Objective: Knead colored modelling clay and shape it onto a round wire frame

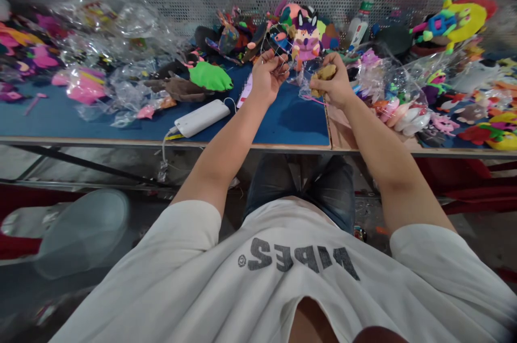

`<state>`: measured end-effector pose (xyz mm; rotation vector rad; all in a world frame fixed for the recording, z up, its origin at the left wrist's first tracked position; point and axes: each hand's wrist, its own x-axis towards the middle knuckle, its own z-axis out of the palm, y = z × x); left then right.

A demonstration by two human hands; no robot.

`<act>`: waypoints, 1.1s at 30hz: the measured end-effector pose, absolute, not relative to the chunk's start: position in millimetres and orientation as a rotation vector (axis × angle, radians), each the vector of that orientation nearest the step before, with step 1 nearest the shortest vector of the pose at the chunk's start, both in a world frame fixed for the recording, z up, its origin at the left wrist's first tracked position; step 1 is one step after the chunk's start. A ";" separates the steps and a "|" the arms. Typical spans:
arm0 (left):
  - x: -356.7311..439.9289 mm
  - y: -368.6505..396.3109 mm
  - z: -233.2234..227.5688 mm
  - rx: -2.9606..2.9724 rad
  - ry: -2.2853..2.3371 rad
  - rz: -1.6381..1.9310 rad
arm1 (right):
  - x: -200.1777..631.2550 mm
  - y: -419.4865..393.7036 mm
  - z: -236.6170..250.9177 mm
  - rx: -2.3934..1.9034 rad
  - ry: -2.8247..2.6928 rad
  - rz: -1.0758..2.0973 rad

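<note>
Left hand (pixel 269 75) was closed around a thin thread or wire, too fine to identify, raised above the blue table (pixel 291 122). A small tan plush piece (pixel 324 72) was pinched between the fingers of the right hand (pixel 333 84), just beside the left hand and over the table's far edge. A white power bank (pixel 202 117) was positioned near the left forearm, with colourful plush toys (pixel 301 30) piled behind both hands

The right hand (pixel 329 84) covers most of a tan toy (pixel 325 72) (its shape stays unclear). The far-left toys (pixel 24 49) are blurred.
</note>
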<state>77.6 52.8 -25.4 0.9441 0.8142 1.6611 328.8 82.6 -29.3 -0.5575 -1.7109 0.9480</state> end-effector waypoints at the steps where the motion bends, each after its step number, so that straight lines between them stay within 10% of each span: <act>1: 76.7 52.5 -24.2 0.945 0.806 1.665 | 323.8 79.5 -31.2 -0.591 -1.737 0.872; 33: 1.3 28.4 11.4 0.943 0.782 1.741 | 285.8 31.8 -45.3 -0.774 -2.665 0.017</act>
